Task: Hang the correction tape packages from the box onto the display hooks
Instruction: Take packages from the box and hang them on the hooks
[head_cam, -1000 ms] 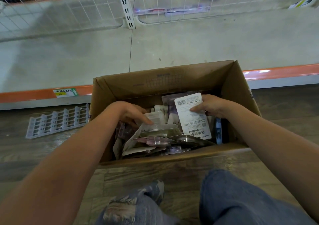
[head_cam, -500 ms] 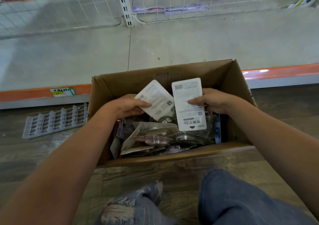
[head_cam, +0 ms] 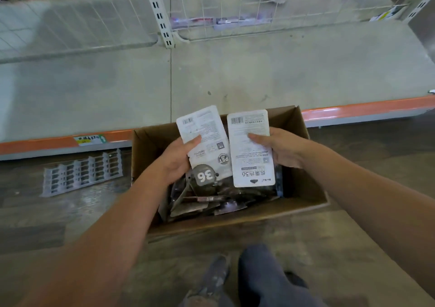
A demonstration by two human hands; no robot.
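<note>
An open cardboard box (head_cam: 303,184) stands on the floor in front of me, with several correction tape packages (head_cam: 211,203) piled inside. My left hand (head_cam: 176,160) grips one white package (head_cam: 207,139) by its left edge, back side up, tilted left. My right hand (head_cam: 282,146) grips a second white package (head_cam: 251,149) by its right edge, held upright. Both packages are raised above the pile, side by side. A white wire grid panel (head_cam: 259,7) stands at the back of the shelf; no hooks are clear in view.
A low grey shelf deck (head_cam: 235,71) with an orange front strip (head_cam: 353,109) runs behind the box. A clear plastic rack (head_cam: 82,172) lies on the floor at left. My knees in jeans (head_cam: 266,280) are at the bottom.
Both hands have lifted a package each out of the box, higher than before. The left hand picked its package from the pile about a second ago.
</note>
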